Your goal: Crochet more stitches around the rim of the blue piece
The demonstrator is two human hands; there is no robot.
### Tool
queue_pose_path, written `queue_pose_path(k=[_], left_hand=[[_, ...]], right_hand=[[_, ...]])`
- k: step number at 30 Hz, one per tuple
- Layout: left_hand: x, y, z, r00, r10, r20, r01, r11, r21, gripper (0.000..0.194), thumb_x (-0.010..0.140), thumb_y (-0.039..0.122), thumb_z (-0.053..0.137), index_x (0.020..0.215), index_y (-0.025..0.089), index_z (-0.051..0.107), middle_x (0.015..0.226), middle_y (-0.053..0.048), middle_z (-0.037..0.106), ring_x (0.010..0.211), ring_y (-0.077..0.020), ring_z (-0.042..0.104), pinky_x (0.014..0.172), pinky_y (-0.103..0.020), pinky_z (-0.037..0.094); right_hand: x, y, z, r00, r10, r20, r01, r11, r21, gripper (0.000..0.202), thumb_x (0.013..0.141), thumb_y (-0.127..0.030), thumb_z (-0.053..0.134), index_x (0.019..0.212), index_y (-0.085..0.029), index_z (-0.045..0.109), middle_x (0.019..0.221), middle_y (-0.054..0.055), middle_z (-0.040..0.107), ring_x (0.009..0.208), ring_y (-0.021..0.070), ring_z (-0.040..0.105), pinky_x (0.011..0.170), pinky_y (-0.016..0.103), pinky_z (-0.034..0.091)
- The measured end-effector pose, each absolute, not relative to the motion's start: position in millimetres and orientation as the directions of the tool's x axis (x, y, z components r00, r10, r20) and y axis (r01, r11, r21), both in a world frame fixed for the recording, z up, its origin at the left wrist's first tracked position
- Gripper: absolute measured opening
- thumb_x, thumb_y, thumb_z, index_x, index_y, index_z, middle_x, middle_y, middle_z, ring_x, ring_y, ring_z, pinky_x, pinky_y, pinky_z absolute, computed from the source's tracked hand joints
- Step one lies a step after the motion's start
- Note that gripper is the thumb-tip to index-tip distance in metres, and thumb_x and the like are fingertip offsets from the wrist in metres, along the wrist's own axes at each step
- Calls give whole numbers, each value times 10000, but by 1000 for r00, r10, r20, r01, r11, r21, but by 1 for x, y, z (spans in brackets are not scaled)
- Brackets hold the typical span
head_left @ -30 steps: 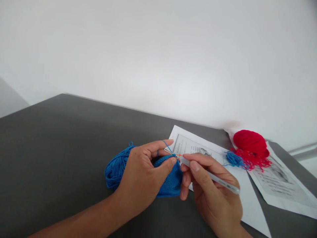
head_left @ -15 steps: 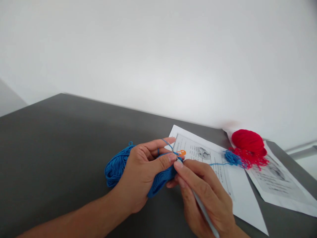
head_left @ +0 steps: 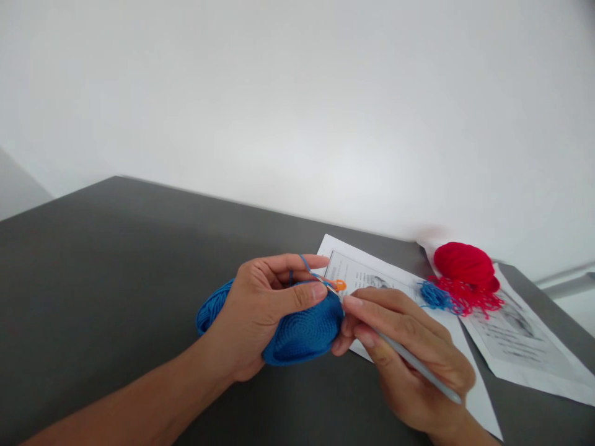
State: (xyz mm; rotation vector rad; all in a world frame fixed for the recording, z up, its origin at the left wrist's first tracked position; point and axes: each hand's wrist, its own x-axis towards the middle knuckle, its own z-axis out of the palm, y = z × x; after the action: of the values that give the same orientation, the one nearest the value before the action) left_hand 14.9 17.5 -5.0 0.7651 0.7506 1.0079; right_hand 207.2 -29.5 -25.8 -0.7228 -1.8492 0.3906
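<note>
My left hand (head_left: 260, 303) pinches the top edge of a blue crocheted piece (head_left: 304, 331) between thumb and fingers. A strand of blue yarn (head_left: 305, 262) runs over its stretched index finger. In my right hand (head_left: 409, 353) is a grey-handled crochet hook (head_left: 421, 367), held like a pen, its metal tip at the piece's upper edge beside my left thumb. An orange stitch marker (head_left: 341, 285) hangs at that edge. Behind my left wrist lies a skein of blue yarn (head_left: 211, 308), partly hidden.
Two printed sheets lie on the dark table (head_left: 116, 279): a nearer sheet (head_left: 334, 254) partly under my right hand and a farther sheet (head_left: 534, 356). On them rest a red yarn ball (head_left: 465, 266), loose red yarn (head_left: 478, 301) and a small blue yarn tangle (head_left: 434, 295). A white wall (head_left: 297, 111) stands behind.
My right hand has moved right and tilted the hook flatter. The blue piece has turned so more of its rounded face shows. My left hand has shifted slightly left.
</note>
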Motion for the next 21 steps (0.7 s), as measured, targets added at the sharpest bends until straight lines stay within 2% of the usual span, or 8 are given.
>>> queue_pose_path(k=[9,15,18,21], left_hand=[[5,25,1,431,867,-251,-319,407,856,345,642,183,991,963,156,868,719,-8,743,627,-101,680,593,-168,517],[1,26,1,469,839,-277,-244,424,872,243,712,163,942,940,147,859,852,-100,842,672,-134,726,620,-186,537],[-1,28,1,488,831,-266,-212,408,888,197,701,173,952,875,154,860,826,-81,842,648,-111,703,603,-169,519],[-4,31,1,505,821,-267,-162,394,905,239,656,207,988,856,160,866,808,-40,827,638,-81,666,583,-143,489]], right_hand=[[227,-28,-11,-361,633,685,328,774,-542,537,923,22,641,1383,-248,706,1090,89,767,742,170,787,650,291,696],[238,-30,-6,-408,635,656,359,772,-524,528,912,16,648,1373,-233,720,1075,92,792,797,202,807,681,302,707],[240,-29,-1,-412,638,650,361,769,-527,487,935,-26,661,1367,-241,726,1034,92,810,822,213,811,669,299,702],[240,-30,2,-402,646,648,357,763,-539,416,952,-86,686,1331,-243,755,1010,87,818,830,197,807,685,263,689]])
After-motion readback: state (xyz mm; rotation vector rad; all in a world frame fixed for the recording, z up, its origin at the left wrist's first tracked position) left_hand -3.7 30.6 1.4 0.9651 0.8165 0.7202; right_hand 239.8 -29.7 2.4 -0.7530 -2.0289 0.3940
